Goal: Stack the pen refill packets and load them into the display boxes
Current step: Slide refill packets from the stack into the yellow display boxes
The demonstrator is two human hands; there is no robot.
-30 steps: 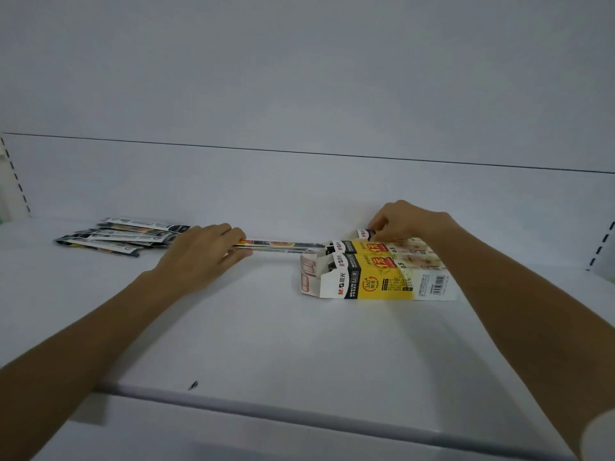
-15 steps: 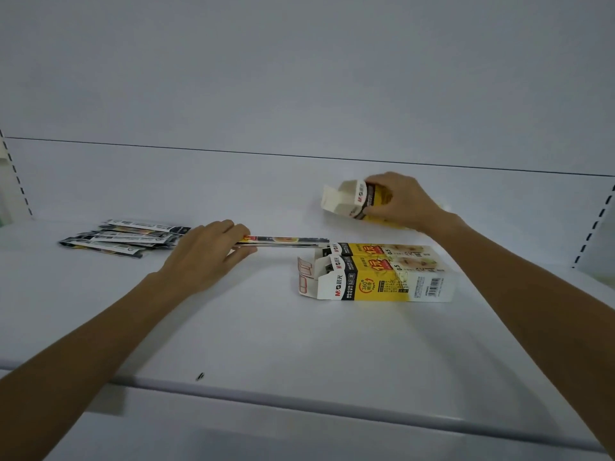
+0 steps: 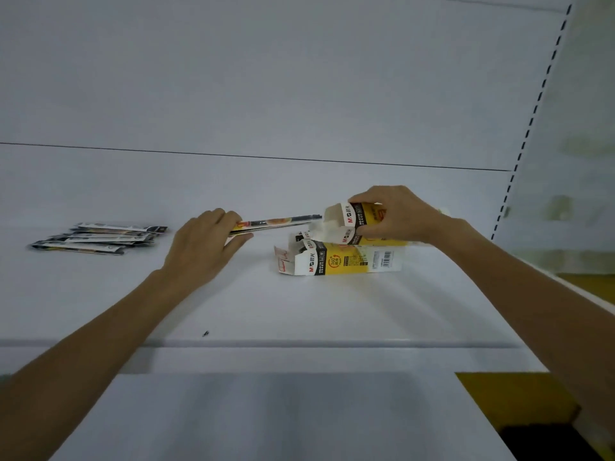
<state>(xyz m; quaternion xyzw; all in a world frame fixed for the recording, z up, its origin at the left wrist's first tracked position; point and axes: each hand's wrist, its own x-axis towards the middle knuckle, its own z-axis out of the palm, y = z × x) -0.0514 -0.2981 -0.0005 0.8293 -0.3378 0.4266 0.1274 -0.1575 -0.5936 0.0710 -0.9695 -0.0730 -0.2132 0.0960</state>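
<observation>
Nearest me is the shelf (image 3: 266, 344) lip, with a dark speck (image 3: 205, 333) just behind it. Further in, one box (image 3: 339, 261) lies on its side, end flaps open to the left. A second seems to sit tight behind it, though I can't make it out for sure, and I can't see inside either.

My left hand (image 3: 203, 247) is clamped on the near end of a thin stack (image 3: 276, 224) of packets, fingers curled over the top and thumb underneath. The stack points right, straight at the box mouth.

My right hand (image 3: 396, 214) grips the raised box (image 3: 349, 221) above the lying one, fingers wrapped round its body and open mouth facing left. The stack's tip is right at the flap. I can't tell whether it's inside yet.

Further left and back, a loose pile (image 3: 96, 237) of packets is fanned out on the shelf, well apart from the boxes.

My read is that we're early on. One small stack is squared up and about to go in, and nothing is visibly loaded. After that the pile needs gathering, stacking and loading, with at least one more box to fill.
</observation>
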